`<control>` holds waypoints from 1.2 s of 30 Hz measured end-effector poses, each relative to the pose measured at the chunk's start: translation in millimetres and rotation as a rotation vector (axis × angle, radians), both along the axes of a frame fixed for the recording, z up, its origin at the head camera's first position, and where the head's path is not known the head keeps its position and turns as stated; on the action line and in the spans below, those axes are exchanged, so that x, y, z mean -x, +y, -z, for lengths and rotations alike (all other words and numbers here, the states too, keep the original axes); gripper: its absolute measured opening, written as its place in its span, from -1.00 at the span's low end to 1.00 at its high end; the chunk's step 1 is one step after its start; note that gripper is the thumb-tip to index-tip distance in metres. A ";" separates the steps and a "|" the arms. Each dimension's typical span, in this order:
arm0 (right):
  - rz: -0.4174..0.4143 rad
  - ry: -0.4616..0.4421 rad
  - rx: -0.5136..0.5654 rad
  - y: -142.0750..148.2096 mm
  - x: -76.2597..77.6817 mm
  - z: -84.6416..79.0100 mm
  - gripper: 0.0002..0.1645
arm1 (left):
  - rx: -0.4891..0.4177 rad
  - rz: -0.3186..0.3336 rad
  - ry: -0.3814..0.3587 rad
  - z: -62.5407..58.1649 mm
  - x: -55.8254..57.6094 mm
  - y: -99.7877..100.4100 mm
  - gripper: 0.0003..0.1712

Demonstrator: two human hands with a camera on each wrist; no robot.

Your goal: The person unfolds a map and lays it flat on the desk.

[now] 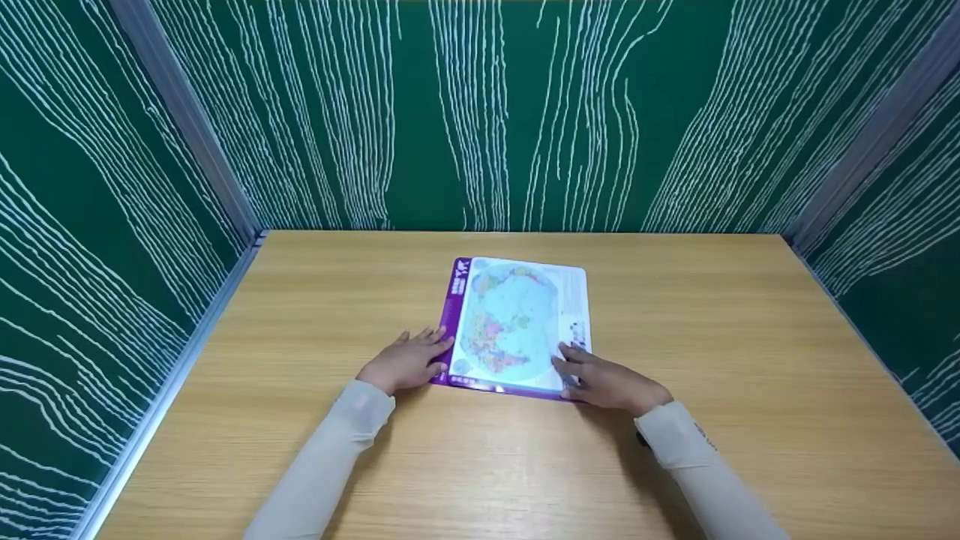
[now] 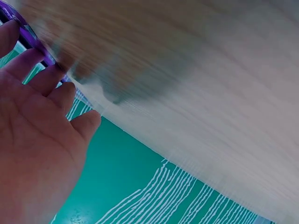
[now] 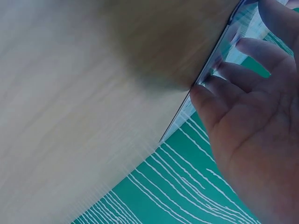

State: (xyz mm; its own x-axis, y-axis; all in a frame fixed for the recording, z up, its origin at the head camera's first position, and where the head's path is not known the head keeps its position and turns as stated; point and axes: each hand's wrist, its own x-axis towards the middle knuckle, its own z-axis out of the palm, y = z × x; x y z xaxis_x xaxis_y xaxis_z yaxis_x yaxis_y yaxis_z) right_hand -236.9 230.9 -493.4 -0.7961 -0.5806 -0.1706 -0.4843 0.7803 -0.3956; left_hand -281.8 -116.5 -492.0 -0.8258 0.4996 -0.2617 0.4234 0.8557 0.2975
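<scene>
A printed world map sheet (image 1: 517, 322) with a purple border lies flat on the wooden table, turned sideways to the viewer. My left hand (image 1: 406, 361) rests with spread fingers on the purple strip along its left edge. At the lower right corner, the fingers of my right hand (image 1: 604, 379) lie over the white margin. In the left wrist view the left fingertips touch the purple edge (image 2: 32, 39). The right wrist view shows the right fingertips on the sheet's thin, shiny edge (image 3: 212, 53).
The wooden table (image 1: 337, 300) stretches around the sheet on all sides. Green walls (image 1: 420, 112) with white wavy lines enclose it at the back, left and right. Grey posts (image 1: 187, 112) stand at the back corners.
</scene>
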 end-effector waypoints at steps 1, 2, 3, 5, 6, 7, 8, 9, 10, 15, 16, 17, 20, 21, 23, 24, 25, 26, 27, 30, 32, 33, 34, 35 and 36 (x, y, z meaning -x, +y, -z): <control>-0.006 -0.001 0.006 0.8 1.1 -0.3 -0.30 | 0.007 0.004 0.002 0.3 -0.5 0.2 -0.37; -0.010 -0.002 0.008 1.4 2.2 -0.6 -0.30 | 0.012 0.005 0.005 0.8 -1.0 0.4 -0.37; -0.013 -0.001 0.007 2.0 3.1 -0.9 -0.30 | 0.015 0.006 0.008 1.3 -1.5 0.6 -0.36; -0.012 -0.002 -0.004 2.5 4.8 -2.0 -0.31 | 0.026 0.009 0.017 2.3 -2.3 1.0 -0.36; -0.006 -0.005 -0.013 2.4 5.5 -2.6 -0.31 | 0.027 0.010 0.021 2.7 -2.8 1.2 -0.35; -0.005 -0.007 -0.018 2.3 6.2 -3.4 -0.31 | 0.027 0.011 0.024 2.9 -3.3 1.3 -0.35; 0.004 -0.013 -0.030 2.0 6.9 -4.1 -0.31 | 0.023 0.010 0.025 2.9 -3.9 1.4 -0.35; 0.011 -0.017 -0.038 1.5 7.5 -4.7 -0.31 | 0.021 0.009 0.024 2.6 -4.8 1.4 -0.35; 0.021 -0.026 -0.045 0.9 8.3 -5.5 -0.31 | 0.021 0.010 0.024 2.3 -5.6 1.4 -0.34; 0.066 -0.052 -0.060 -1.2 11.8 -8.6 -0.31 | 0.017 0.014 0.020 0.5 -10.1 1.1 -0.33; 0.072 -0.058 -0.058 -1.3 12.6 -9.1 -0.31 | 0.017 0.017 0.021 0.6 -10.5 1.2 -0.33; 0.074 -0.061 -0.057 -1.3 13.4 -9.4 -0.31 | 0.015 0.018 0.022 0.8 -11.1 1.1 -0.33; 0.099 -0.088 -0.049 -1.4 16.2 -10.4 -0.29 | 0.015 0.022 0.028 2.2 -12.0 1.0 -0.32; 0.104 -0.097 -0.044 -1.6 17.0 -10.6 -0.29 | 0.014 0.024 0.032 3.0 -11.9 0.9 -0.32; 0.100 -0.099 -0.039 -1.9 18.8 -10.3 -0.28 | 0.013 0.026 0.035 4.1 -11.7 0.2 -0.32; 0.097 -0.100 -0.033 -2.0 19.5 -10.2 -0.27 | 0.015 0.027 0.036 4.4 -11.6 0.0 -0.32; 0.083 -0.095 -0.029 -1.9 20.1 -9.9 -0.27 | 0.017 0.029 0.037 4.6 -11.6 -0.3 -0.32; 0.075 -0.091 -0.024 -1.7 20.6 -9.9 -0.27 | 0.019 0.029 0.038 4.7 -11.4 -0.6 -0.32; 0.065 -0.087 -0.017 -1.6 21.1 -9.8 -0.27 | 0.020 0.029 0.035 4.6 -11.3 -0.6 -0.32; 0.059 -0.084 -0.011 -0.6 22.0 -10.4 -0.28 | 0.017 0.029 0.032 4.0 -11.2 -0.4 -0.32; 0.070 -0.089 -0.011 0.1 22.3 -11.1 -0.28 | 0.009 0.029 0.027 4.0 -11.0 -0.1 -0.32; 0.077 -0.093 -0.015 0.3 22.4 -11.4 -0.29 | 0.005 0.028 0.024 4.1 -11.0 -0.1 -0.32; 0.084 -0.096 -0.018 0.5 22.5 -11.6 -0.29 | 0.001 0.027 0.021 4.2 -11.2 -0.1 -0.32; 0.088 -0.097 -0.022 0.7 22.5 -11.8 -0.29 | -0.002 0.025 0.018 4.4 -11.1 -0.2 -0.32; 0.087 -0.097 -0.023 0.7 22.6 -11.8 -0.29 | -0.001 0.024 0.015 4.4 -11.2 -0.3 -0.31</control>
State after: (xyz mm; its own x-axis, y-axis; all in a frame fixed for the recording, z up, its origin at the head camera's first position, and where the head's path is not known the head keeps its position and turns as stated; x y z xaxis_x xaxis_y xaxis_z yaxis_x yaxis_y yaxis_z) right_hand -259.4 231.6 -481.6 -0.8226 -0.5050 -0.2611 -0.3747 0.8270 -0.4190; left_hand -270.7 -116.8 -496.5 -0.8175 0.5194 -0.2488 0.4481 0.8451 0.2917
